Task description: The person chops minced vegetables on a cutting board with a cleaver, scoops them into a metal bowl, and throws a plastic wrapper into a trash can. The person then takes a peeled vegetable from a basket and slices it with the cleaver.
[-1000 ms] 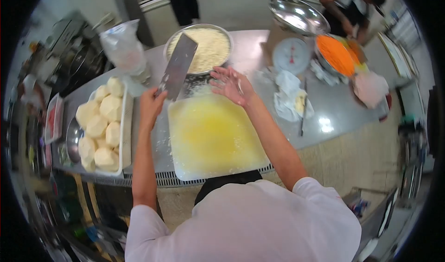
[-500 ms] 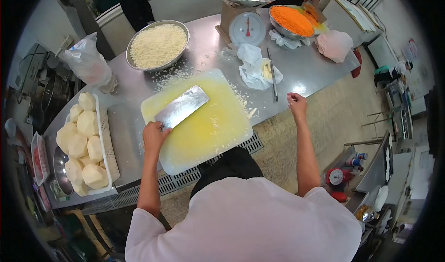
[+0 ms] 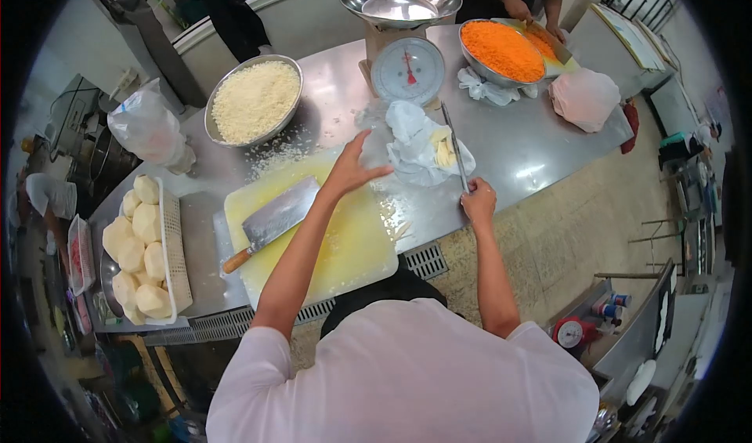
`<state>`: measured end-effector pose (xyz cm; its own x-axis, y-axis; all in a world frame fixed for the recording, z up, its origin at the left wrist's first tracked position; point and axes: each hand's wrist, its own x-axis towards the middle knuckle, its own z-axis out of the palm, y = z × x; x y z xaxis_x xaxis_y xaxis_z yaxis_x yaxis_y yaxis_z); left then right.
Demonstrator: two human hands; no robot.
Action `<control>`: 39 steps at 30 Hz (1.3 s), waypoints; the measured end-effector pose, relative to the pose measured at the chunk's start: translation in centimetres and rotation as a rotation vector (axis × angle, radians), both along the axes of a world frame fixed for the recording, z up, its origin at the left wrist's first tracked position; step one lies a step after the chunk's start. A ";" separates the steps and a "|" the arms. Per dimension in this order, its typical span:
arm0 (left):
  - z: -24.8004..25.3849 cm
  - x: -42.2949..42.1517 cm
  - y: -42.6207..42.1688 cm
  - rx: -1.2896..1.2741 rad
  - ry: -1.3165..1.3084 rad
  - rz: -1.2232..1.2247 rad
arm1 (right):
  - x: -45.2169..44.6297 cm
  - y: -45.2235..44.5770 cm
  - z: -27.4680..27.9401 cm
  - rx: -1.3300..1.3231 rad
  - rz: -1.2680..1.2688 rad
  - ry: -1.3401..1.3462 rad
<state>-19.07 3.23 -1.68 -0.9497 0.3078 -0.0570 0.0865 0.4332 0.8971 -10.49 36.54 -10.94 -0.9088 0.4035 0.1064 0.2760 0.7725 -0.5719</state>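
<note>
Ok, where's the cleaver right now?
In the head view's left half, the cleaver lies on the cutting board beside the left forearm, handle toward the board's left edge.

A bare left forearm [image 3: 301, 252] partly hides the yellow-stained rectangular plastic board [image 3: 352, 243]; beyond its right, the top edge crops a black-clad co-worker [image 3: 480, 4].

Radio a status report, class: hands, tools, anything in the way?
Left hand open, empty, near crumpled white plastic. Right hand gripping thin metal tool at near end. Cleaver lying on cutting board, left forearm extending over board.
</note>
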 end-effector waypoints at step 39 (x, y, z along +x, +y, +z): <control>-10.1 -6.9 17.6 0.040 0.052 0.397 | -6.1 -1.4 1.3 -0.205 0.534 0.188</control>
<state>-25.95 20.80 -11.81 -0.9966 -0.0827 -0.0008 -0.0345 0.4069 0.9128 -16.57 35.11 -9.62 -0.9645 -0.0740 0.2536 -0.2402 0.6454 -0.7251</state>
